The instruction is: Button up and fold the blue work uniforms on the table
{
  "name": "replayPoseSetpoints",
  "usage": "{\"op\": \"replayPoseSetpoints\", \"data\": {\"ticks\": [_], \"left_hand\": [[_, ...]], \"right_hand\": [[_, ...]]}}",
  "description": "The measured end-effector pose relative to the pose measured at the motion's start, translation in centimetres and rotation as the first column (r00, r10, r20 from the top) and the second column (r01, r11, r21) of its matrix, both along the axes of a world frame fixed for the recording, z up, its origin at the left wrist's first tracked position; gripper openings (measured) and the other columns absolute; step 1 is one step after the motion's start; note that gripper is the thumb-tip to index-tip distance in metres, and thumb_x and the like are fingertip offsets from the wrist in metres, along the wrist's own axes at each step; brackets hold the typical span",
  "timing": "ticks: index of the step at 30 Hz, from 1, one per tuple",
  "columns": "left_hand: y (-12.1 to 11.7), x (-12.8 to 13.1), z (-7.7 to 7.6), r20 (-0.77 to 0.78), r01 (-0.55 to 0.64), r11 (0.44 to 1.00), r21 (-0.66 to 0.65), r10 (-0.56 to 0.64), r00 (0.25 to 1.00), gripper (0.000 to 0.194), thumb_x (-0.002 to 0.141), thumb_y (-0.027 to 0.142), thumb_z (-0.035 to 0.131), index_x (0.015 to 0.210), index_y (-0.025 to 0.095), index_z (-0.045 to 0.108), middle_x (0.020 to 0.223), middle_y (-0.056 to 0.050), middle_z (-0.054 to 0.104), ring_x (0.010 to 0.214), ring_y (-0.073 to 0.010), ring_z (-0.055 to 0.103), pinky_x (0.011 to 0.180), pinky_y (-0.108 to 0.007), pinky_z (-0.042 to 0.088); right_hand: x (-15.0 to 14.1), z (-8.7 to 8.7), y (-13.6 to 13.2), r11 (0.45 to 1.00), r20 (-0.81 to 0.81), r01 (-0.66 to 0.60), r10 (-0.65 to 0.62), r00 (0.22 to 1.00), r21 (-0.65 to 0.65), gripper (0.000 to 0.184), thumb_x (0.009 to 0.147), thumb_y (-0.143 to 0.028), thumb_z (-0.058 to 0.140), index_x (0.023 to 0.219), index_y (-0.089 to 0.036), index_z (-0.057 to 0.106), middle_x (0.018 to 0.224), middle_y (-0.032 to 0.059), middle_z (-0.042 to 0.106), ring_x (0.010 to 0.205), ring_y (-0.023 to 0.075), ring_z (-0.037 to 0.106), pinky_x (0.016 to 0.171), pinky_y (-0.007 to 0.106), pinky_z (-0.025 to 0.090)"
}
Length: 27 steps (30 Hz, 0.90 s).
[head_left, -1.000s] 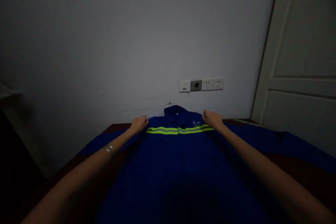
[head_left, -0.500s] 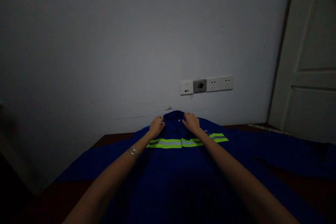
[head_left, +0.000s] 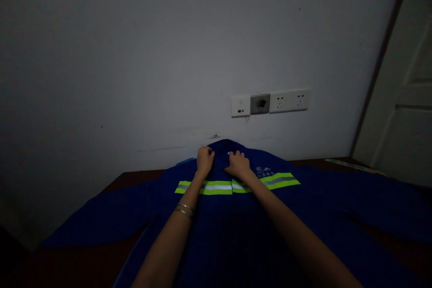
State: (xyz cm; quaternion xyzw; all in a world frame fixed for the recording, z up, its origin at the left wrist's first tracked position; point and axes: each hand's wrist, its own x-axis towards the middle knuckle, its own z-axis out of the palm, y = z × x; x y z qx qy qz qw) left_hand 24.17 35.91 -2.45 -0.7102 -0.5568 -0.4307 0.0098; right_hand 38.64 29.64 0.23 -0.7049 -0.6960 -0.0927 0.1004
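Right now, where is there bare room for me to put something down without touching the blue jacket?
Dark red tabletop shows between the left-hand sleeve and the wall, and in a dim patch nearer you, below that sleeve. The middle is crowded: the jacket spreads there, with the left hand and right hand by its collar.

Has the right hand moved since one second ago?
Yes. The right hand has moved left, toward the blue collar: it was below the double socket and is now below the leftmost white wall plate.
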Motion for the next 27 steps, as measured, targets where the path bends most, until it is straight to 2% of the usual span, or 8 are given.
{"op": "replayPoseSetpoints", "data": {"ticks": [3,8,11,15,17,20,24,27], "left_hand": [[0.1,-0.2,-1.1,0.124,-0.083,0.993,-0.083,0.093,0.988,0.015,0.079,0.024,0.055,0.086,0.013,0.063,0.091,-0.01,0.061,0.09,-0.0196,0.055,0.082,-0.031,0.04],[-0.3,-0.1,-3.0,0.178,-0.04,0.979,-0.201,0.076,0.981,0.019,0.077,0.024,0.057,0.089,0.011,0.063,0.09,-0.012,0.064,0.086,-0.0196,0.058,0.078,-0.03,0.041],[-0.4,-0.1,-3.7,0.199,-0.032,0.972,-0.232,0.079,0.977,0.019,0.077,0.024,0.058,0.089,0.011,0.063,0.089,-0.012,0.065,0.084,-0.0195,0.06,0.076,-0.029,0.042],[-0.3,-0.4,-3.8,0.249,-0.025,0.966,-0.256,0.09,0.964,0.018,0.077,0.024,0.059,0.088,0.012,0.064,0.088,-0.012,0.066,0.083,-0.0196,0.061,0.075,-0.029,0.044],[-0.3,-0.5,-3.6,0.304,-0.005,0.961,-0.275,0.092,0.948,0.016,0.076,0.024,0.06,0.086,0.012,0.065,0.085,-0.01,0.067,0.08,-0.0187,0.062,0.074,-0.028,0.045],[0.1,-0.7,-3.6,0.419,0.028,0.948,-0.317,0.114,0.901,0.013,0.072,0.019,0.062,0.082,0.012,0.067,0.078,-0.008,0.069,0.074,-0.0164,0.063,0.069,-0.024,0.046],[1.0,-0.9,-4.0,0.558,0.077,0.939,-0.336,0.132,0.819,0.012,0.065,0.01,0.064,0.075,0.013,0.068,0.069,-0.003,0.068,0.067,-0.0143,0.064,0.061,-0.02,0.046],[1.6,-1.2,-4.4,0.616,0.098,0.936,-0.339,0.142,0.775,0.014,0.063,0.009,0.063,0.076,0.013,0.069,0.067,-0.003,0.068,0.063,-0.014,0.063,0.057,-0.02,0.045]], "right_hand": [[-0.2,-0.2,-0.3,1.0,0.018,0.019,-0.019,1.0,-0.016,0.056,0.069,-0.028,0.063,0.12,-0.012,0.045,0.117,0.0222,0.048,0.104,0.0317,0.049,0.076,0.038,0.043],[0.0,0.1,-0.7,0.999,0.019,0.025,-0.024,1.0,-0.034,0.045,0.073,-0.017,0.054,0.116,-0.01,0.047,0.112,0.0231,0.053,0.102,0.0318,0.053,0.075,0.039,0.044],[0.6,0.8,-0.7,0.999,-0.047,0.005,-0.007,0.999,-0.042,0.041,0.074,-0.014,0.048,0.115,-0.01,0.046,0.104,0.0203,0.059,0.096,0.0306,0.058,0.074,0.038,0.045],[2.7,1.6,0.3,1.0,-0.191,0.024,-0.026,0.981,-0.01,0.036,0.075,-0.015,0.046,0.11,-0.015,0.05,0.101,0.0157,0.062,0.093,0.027,0.06,0.073,0.034,0.044],[4.1,1.8,1.2,1.0,-0.358,0.028,-0.026,0.934,0.0,0.029,0.073,-0.018,0.05,0.102,-0.017,0.056,0.1,0.0116,0.063,0.091,0.024,0.06,0.072,0.03,0.043],[6.4,1.7,2.6,1.0,-0.587,0.024,-0.025,0.809,-0.008,0.024,0.066,-0.019,0.056,0.089,-0.016,0.061,0.086,0.006,0.065,0.08,0.0185,0.06,0.065,0.024,0.042],[8.6,1.6,3.6,0.999,-0.693,0.038,-0.05,0.72,-0.033,0.022,0.064,-0.015,0.055,0.085,-0.013,0.062,0.06,-0.0007,0.058,0.059,0.0123,0.056,0.053,0.019,0.039],[10.0,1.8,3.4,0.997,-0.756,0.049,-0.076,0.65,-0.057,0.02,0.065,-0.012,0.052,0.083,-0.012,0.061,0.047,-0.0046,0.049,0.046,0.0098,0.05,0.046,0.019,0.037]]}}
